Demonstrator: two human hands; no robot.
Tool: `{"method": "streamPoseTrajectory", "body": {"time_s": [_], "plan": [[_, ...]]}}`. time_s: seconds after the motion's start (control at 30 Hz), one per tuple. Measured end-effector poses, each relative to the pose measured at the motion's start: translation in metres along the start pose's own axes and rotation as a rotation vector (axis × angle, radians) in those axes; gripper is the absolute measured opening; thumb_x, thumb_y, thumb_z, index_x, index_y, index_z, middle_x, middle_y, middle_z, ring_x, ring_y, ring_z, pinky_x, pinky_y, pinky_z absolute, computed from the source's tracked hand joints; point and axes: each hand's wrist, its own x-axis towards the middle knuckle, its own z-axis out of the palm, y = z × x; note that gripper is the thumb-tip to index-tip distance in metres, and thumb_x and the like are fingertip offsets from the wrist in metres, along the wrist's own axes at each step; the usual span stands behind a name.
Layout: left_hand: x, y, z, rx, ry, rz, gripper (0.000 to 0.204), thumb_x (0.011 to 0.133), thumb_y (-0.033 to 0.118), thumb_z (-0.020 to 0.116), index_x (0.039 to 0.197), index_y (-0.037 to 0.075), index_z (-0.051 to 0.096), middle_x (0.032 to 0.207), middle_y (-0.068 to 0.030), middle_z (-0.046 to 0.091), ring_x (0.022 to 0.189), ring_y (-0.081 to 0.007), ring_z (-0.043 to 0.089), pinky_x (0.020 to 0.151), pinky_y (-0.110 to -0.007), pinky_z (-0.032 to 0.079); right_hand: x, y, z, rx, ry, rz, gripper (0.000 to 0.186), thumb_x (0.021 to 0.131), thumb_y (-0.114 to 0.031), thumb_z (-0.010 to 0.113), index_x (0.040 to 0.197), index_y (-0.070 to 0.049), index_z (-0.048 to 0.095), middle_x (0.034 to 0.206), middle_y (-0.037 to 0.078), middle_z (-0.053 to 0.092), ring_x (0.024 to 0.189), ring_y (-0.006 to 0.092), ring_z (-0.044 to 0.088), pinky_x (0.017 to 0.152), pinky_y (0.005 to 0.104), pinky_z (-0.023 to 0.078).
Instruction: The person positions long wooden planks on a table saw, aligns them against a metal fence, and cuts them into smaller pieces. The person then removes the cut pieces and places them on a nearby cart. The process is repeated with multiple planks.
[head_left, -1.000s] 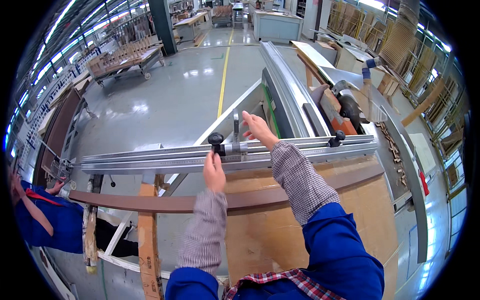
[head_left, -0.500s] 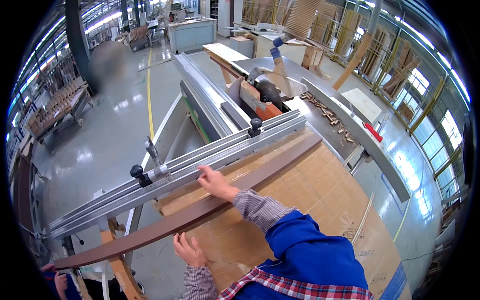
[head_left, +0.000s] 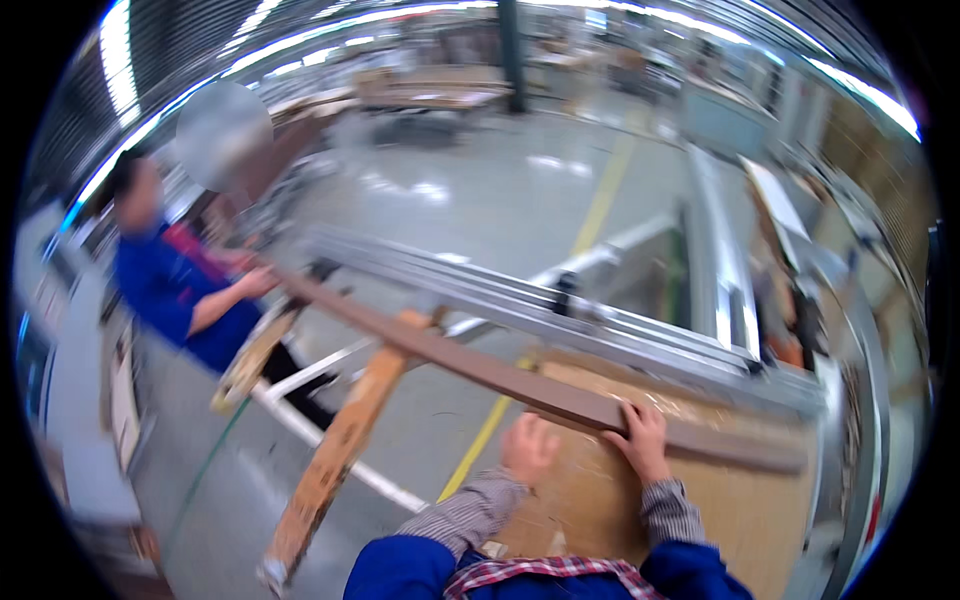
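A long brown wooden strip (head_left: 480,370) runs from the far left across to the cardboard-covered table (head_left: 590,500) before me. My right hand (head_left: 645,445) has its fingers over the strip's near edge, gripping it. Close to the same edge, left of that grip, is my left hand (head_left: 528,448); motion smears its fingers, and whether it touches the strip is unclear. At the strip's far left end, a co-worker's hands (head_left: 255,282) hold it. Just beyond the strip lies a metal fence rail (head_left: 480,300) with a black clamp stop (head_left: 566,290).
The co-worker (head_left: 190,285) in blue stands at the left. An orange-brown wooden beam (head_left: 340,440) and a white metal frame bar (head_left: 340,465) sit below the strip. A sliding metal rail (head_left: 715,250) extends away at the right. Loaded carts (head_left: 430,90) stand farther back.
My view has swung left, bringing the co-worker into sight. My right hand has come from above the strip to its near edge. The strip's right end now lies farther from the fence rail.
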Motion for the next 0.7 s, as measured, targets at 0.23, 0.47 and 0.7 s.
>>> {"method": "streamPoseTrajectory", "body": {"time_s": [0.23, 0.47, 0.7], "plan": [[0.023, -0.032, 0.021, -0.495, 0.201, -0.509, 0.056, 0.090, 0.044, 0.052, 0.120, -0.004, 0.050, 0.125, -0.0209, 0.046, 0.108, -0.0348, 0.051, 0.093, -0.042, 0.042, 0.041, -0.016, 0.019, -0.089, -0.152, -0.015, 0.070, 0.071, -0.049, 0.071, 0.120, -0.003, 0.053, 0.109, 0.014, 0.053, 0.102, 0.0332, 0.047, 0.092, 0.0435, 0.037], [0.098, -0.028, 0.036, -0.698, -0.001, -0.798, 0.086, 0.089, 0.056, 0.048, 0.141, -0.007, 0.020, 0.128, -0.0262, 0.048, 0.115, -0.0348, 0.052, 0.097, -0.037, 0.039, 0.064, -0.010, 0.031, -0.038, -0.123, 0.000, 0.067, 0.070, -0.047, 0.072, 0.119, -0.004, 0.055, 0.110, 0.014, 0.053, 0.105, 0.0331, 0.048, 0.092, 0.0443, 0.038], [0.073, -0.092, 0.067, -1.194, 0.084, -0.609, 0.027, 0.095, 0.031, 0.046, 0.095, 0.006, 0.055, 0.088, -0.0043, 0.055, 0.082, -0.0162, 0.052, 0.073, -0.033, 0.045, 0.097, -0.012, 0.058, 0.075, 0.012, -0.186, 0.064, 0.072, -0.052, 0.067, 0.114, -0.003, 0.058, 0.109, 0.017, 0.057, 0.106, 0.0338, 0.051, 0.091, 0.0430, 0.041]]}}
